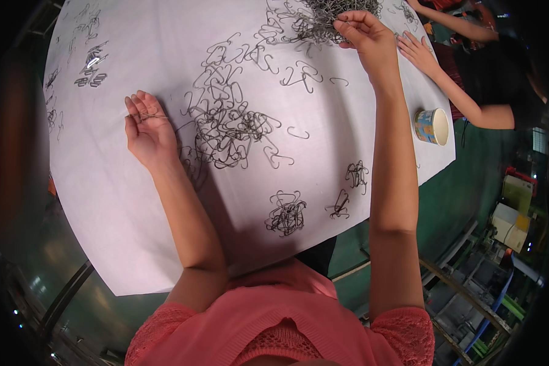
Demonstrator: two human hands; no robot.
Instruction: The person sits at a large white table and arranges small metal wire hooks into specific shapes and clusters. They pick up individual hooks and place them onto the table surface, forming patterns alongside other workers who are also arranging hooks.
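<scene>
Left grip (150, 131) half-curled around thin wire (155, 115), a hook heap (229, 131) to its right, I cannot tell whether my right grip (372, 44), beside a denser pile (323, 17), holds any.

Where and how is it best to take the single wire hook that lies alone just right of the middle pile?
I would pinch the wire hook at its straighter middle, from above and the right: it seems to lie flat, both ends curve, and that side faces away from the tangled pile.
</scene>
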